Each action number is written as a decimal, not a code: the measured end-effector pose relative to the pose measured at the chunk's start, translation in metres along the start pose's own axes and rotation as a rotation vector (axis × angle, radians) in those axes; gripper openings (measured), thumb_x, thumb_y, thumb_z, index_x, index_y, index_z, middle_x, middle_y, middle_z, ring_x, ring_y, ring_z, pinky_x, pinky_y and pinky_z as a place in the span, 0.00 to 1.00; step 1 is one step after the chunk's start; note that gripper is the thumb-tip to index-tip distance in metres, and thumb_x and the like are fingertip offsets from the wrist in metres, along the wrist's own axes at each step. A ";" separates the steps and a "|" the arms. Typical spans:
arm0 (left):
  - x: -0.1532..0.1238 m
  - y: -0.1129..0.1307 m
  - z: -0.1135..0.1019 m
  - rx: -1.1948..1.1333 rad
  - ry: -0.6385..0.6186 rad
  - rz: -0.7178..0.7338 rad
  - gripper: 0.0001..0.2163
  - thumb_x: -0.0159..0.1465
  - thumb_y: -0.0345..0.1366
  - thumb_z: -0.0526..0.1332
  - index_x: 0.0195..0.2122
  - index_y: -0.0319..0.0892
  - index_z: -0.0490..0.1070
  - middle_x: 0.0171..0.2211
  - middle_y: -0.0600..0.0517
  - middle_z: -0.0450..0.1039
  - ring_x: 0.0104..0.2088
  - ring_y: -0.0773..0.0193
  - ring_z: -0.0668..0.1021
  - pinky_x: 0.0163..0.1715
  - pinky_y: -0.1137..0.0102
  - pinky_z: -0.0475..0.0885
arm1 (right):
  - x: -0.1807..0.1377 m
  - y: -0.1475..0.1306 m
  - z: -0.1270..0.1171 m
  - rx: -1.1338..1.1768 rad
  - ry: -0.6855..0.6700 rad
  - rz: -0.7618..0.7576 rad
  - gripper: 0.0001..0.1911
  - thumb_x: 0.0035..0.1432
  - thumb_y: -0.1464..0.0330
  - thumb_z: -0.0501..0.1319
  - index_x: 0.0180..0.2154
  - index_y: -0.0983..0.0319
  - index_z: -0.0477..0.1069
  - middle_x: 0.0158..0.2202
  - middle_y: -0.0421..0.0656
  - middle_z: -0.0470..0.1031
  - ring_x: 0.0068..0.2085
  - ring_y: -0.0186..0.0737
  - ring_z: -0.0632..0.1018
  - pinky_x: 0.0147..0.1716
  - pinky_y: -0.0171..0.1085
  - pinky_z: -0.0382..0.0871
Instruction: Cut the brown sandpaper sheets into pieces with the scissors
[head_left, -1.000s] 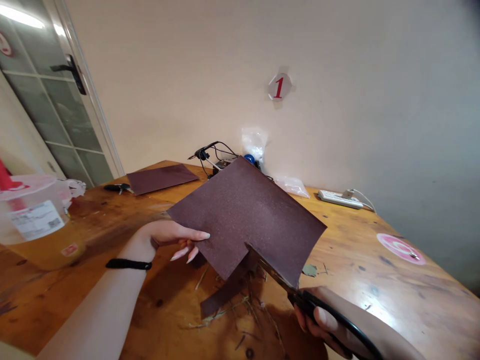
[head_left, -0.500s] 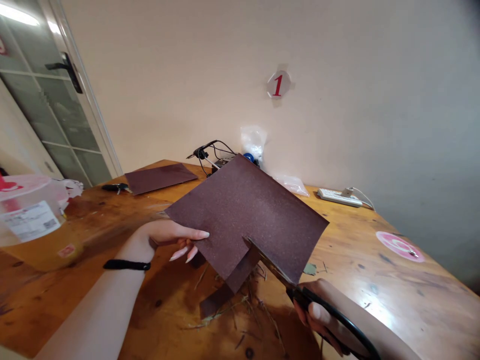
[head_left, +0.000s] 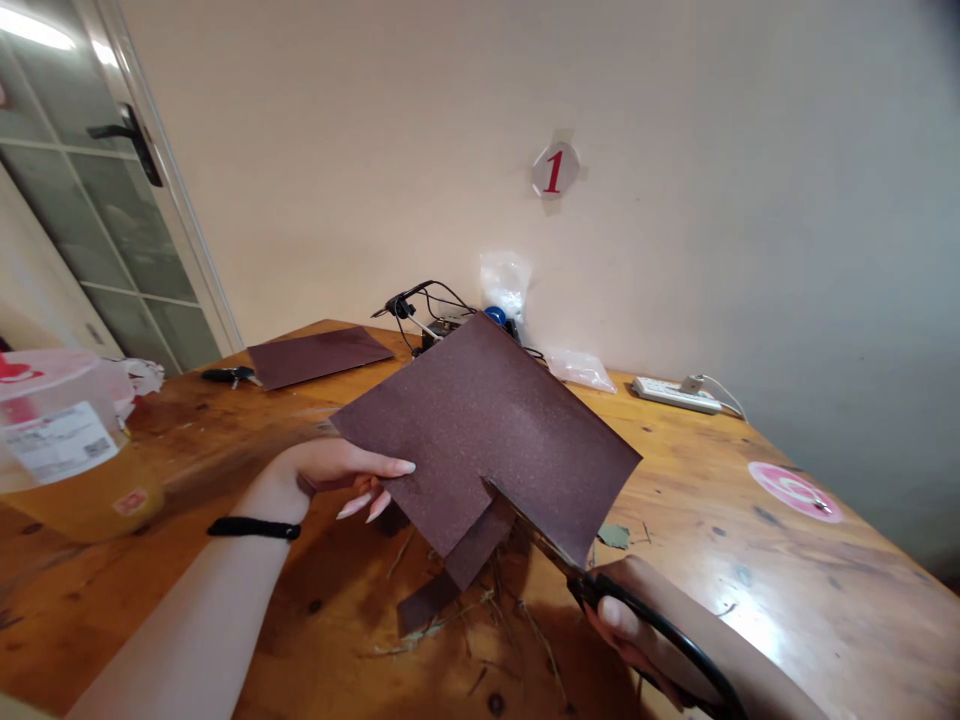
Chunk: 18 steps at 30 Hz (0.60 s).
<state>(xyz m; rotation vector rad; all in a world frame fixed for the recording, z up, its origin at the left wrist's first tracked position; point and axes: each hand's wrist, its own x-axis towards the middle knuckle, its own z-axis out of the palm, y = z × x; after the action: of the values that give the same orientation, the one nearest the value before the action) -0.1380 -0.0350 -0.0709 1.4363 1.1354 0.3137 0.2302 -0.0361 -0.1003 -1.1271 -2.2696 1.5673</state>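
My left hand (head_left: 337,472) pinches the left edge of a brown sandpaper sheet (head_left: 480,430), holding it tilted above the wooden table. My right hand (head_left: 637,630) grips black-handled scissors (head_left: 600,590), whose blades sit in a cut in the sheet's lower edge. A narrow sandpaper strip (head_left: 469,558) curls down from the cut, still attached to the sheet. The blade tips are hidden behind the sheet.
A second sandpaper sheet (head_left: 319,357) and a small black tool (head_left: 229,375) lie toward the back of the table. A plastic tub (head_left: 60,440) stands at left. Cables, plastic bags and a power strip (head_left: 675,395) line the wall. Straw bits lie below the sheet.
The scissors sit slightly deeper in the sheet, and the strip hangs more distinctly from the cut. The whole view has shifted a little.
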 end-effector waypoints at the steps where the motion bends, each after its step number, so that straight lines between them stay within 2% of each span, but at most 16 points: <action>1: 0.000 0.000 0.001 -0.002 0.009 -0.001 0.27 0.61 0.57 0.54 0.14 0.44 0.75 0.09 0.53 0.62 0.14 0.68 0.65 0.28 0.70 0.67 | 0.001 0.000 0.000 -0.012 0.005 0.003 0.39 0.41 0.28 0.46 0.21 0.59 0.55 0.15 0.34 0.55 0.15 0.25 0.57 0.12 0.29 0.44; 6: -0.001 0.004 0.003 0.010 0.047 -0.002 0.27 0.61 0.56 0.55 0.14 0.44 0.74 0.09 0.53 0.62 0.16 0.66 0.66 0.29 0.70 0.68 | 0.003 -0.001 -0.002 -0.026 -0.004 0.029 0.38 0.40 0.28 0.47 0.21 0.58 0.54 0.16 0.34 0.54 0.16 0.26 0.57 0.13 0.30 0.44; 11: -0.001 0.014 0.007 0.025 0.123 -0.033 0.27 0.59 0.58 0.56 0.11 0.44 0.71 0.12 0.51 0.65 0.23 0.63 0.72 0.37 0.70 0.68 | 0.001 0.000 -0.008 -0.068 -0.025 -0.056 0.38 0.43 0.30 0.46 0.25 0.59 0.56 0.21 0.36 0.57 0.20 0.28 0.57 0.15 0.31 0.46; 18: 0.004 0.013 0.009 -0.007 0.152 -0.008 0.26 0.58 0.58 0.57 0.15 0.43 0.73 0.15 0.53 0.68 0.20 0.67 0.69 0.36 0.70 0.67 | -0.005 0.001 -0.013 -0.081 -0.039 -0.136 0.38 0.47 0.31 0.46 0.29 0.60 0.62 0.25 0.39 0.60 0.27 0.35 0.63 0.25 0.34 0.57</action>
<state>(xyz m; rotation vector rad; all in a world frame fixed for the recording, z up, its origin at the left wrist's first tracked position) -0.1240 -0.0349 -0.0629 1.4205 1.2607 0.4267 0.2411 -0.0297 -0.0946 -0.9453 -2.3996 1.4707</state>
